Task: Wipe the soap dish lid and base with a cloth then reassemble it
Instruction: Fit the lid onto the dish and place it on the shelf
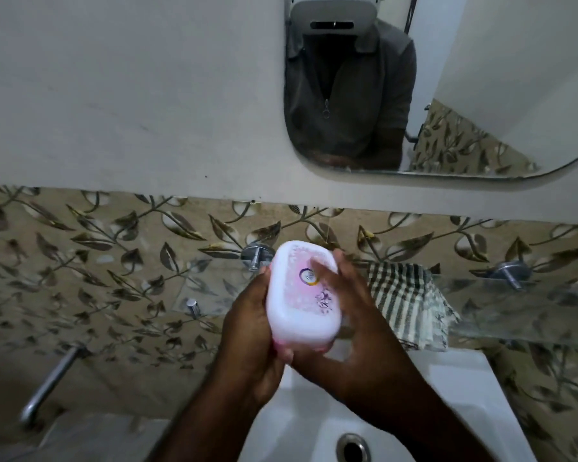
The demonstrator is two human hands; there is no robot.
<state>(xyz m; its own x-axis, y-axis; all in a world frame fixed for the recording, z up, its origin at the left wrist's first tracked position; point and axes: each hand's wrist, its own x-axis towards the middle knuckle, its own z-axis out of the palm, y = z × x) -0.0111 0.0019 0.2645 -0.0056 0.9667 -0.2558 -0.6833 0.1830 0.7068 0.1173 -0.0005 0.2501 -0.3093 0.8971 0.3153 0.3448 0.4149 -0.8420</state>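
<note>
A white soap dish [301,315] with a pink patterned lid is held upright-tilted above the sink, lid facing me. A strip of its pink base shows at the bottom edge, so lid and base are together. My left hand [247,331] wraps its left side and underside. My right hand [354,328] grips the right side, with fingers laid across the lid. A checked cloth [411,301] lies on the glass shelf just right of my hands; neither hand touches it.
A glass shelf [521,315] on chrome brackets runs along the leaf-patterned tiled wall. The white sink [447,395] with its drain [352,446] lies below my hands. A chrome tap [50,381] juts out at lower left. A mirror [447,95] hangs above.
</note>
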